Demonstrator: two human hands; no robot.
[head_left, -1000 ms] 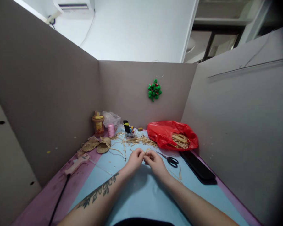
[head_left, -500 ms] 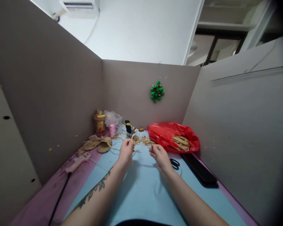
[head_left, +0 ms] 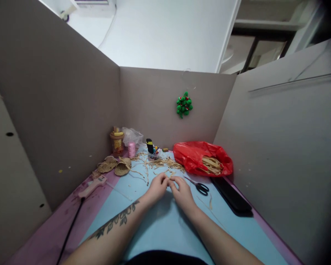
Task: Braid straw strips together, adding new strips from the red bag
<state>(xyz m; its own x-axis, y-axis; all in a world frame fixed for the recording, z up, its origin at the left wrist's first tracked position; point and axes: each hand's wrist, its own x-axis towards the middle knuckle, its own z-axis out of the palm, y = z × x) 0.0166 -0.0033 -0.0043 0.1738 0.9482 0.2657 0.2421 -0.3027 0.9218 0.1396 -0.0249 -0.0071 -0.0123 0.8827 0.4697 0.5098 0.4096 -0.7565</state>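
My left hand (head_left: 158,187) and my right hand (head_left: 181,190) meet at the middle of the blue mat. Both are closed, pinching a thin strip of dried straw (head_left: 170,177) between their fingertips. Most of the strip is covered by the fingers; short ends show above them. Just beyond lies a scatter of loose straw pieces (head_left: 169,163). To the right of my right hand rest black-handled scissors (head_left: 202,188), blades pointing toward the straw.
At the back right a red plastic bag (head_left: 187,158) holds straw, with a black case (head_left: 233,198) before it. Leftward are a pink glue gun (head_left: 92,187), woven straw pieces (head_left: 123,166), a pink thread spool (head_left: 131,150) and a lidded cup (head_left: 117,143). Grey partitions (head_left: 154,106) enclose the table.
My hands have come together and moved nearer to me; before, they were apart with straw stretched between them. The scissors now show more fully. The view has shifted slightly.
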